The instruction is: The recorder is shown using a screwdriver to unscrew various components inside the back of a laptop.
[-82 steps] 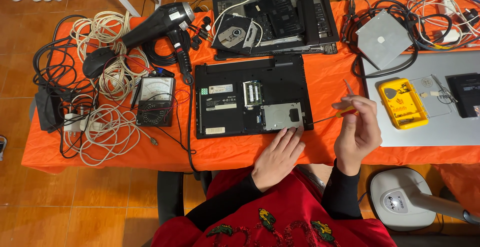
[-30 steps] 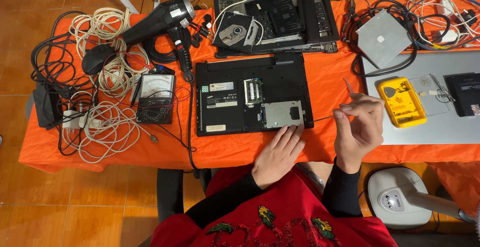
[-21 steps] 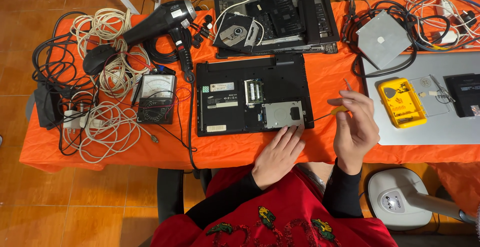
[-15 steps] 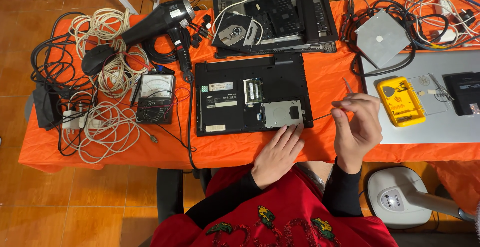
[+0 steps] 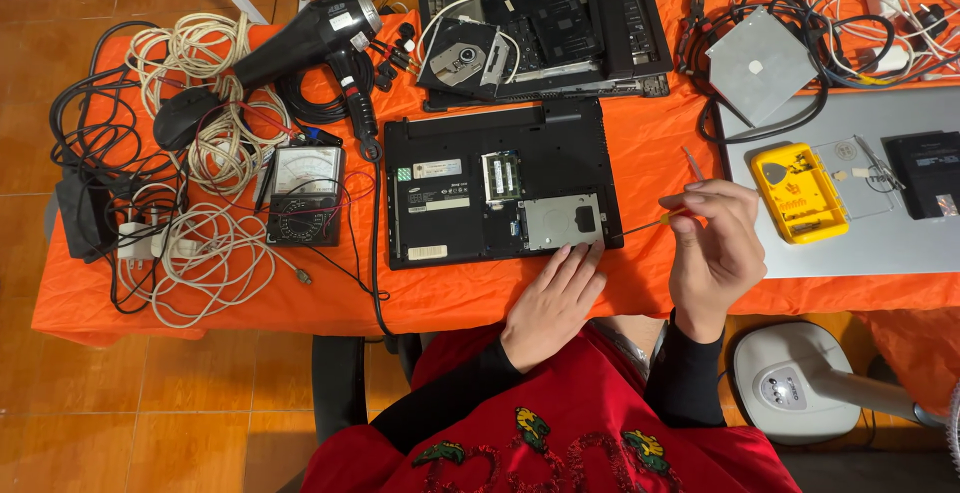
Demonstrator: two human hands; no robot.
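Note:
An overturned black laptop (image 5: 470,153) lies on the orange tablecloth (image 5: 330,298) with its bottom cover off, showing a memory module (image 5: 501,175) and a silver hard drive (image 5: 559,221). My left hand (image 5: 552,305) rests flat at the laptop's near edge, fingertips touching just below the drive. My right hand (image 5: 712,251) is closed around a small orange-handled screwdriver (image 5: 660,220) whose thin shaft points left toward the laptop's right edge, close to the drive.
A second dismantled laptop (image 5: 560,23) sits behind. A hair dryer (image 5: 310,38), analog multimeter (image 5: 303,193) and tangled cables (image 5: 200,153) fill the left. A yellow bit case (image 5: 797,193) lies on a silver laptop (image 5: 900,243) at right. A white fan base (image 5: 785,383) stands on the floor.
My right hand has shifted slightly, turning the screwdriver in small moves near the laptop's right edge. My left hand has stayed in place.

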